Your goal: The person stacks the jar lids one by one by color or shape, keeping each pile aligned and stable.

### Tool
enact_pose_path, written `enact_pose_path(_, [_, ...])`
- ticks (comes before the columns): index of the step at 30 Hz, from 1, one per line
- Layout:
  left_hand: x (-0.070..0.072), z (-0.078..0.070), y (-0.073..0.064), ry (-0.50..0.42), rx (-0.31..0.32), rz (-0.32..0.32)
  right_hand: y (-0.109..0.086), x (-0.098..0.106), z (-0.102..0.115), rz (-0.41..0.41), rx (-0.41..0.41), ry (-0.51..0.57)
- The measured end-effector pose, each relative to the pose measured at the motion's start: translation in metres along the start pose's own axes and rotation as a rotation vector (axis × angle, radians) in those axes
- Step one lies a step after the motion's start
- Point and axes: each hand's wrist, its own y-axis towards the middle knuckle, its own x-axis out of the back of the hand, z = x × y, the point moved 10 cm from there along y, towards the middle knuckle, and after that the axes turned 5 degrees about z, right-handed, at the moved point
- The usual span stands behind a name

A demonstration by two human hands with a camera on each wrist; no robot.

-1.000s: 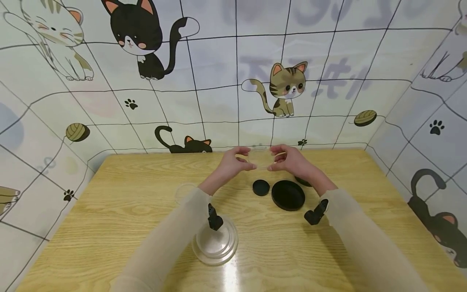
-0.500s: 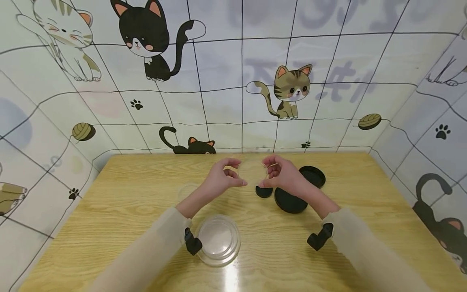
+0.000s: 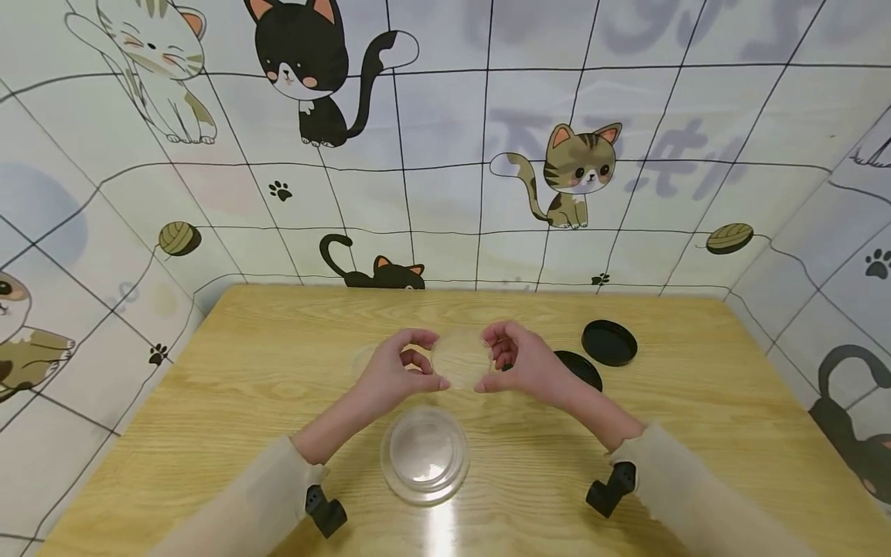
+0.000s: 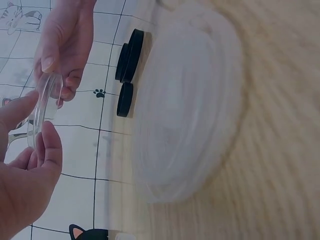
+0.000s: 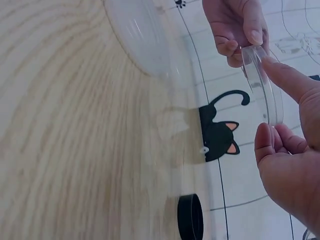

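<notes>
Above the table, both hands hold a clear, shallow round dish between them. My left hand pinches its left edge with thumb and fingers, and my right hand grips the opposite edge the same way. From the side, in the left wrist view, the dish shows a thin double rim. Nearer the body, a stack of clear round dishes sits on the table, larger ones beneath smaller. Another faint clear round piece lies partly hidden behind my left hand.
Two black round shallow pieces, one farther back and one partly behind my right hand, lie on the wooden table. A smaller black piece is mostly covered by that hand. Cat-patterned cloth hangs behind the table.
Both hands have drawn the clear dish back from the table's far edge toward the stack. The black piece at the back right has come into full view, while the small one became mostly hidden.
</notes>
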Motion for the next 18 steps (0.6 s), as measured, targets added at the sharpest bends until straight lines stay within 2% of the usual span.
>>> enact_pose_path(9, [0.009, 0.005, -0.029, 0.009, 0.023, -0.002, -0.001, -0.027, 0.006, 0.035, 0.004, 0.016])
enact_pose_path(18, [0.013, 0.016, -0.056, -0.047, 0.043, 0.037, -0.005, -0.050, 0.011, 0.085, 0.049, -0.008])
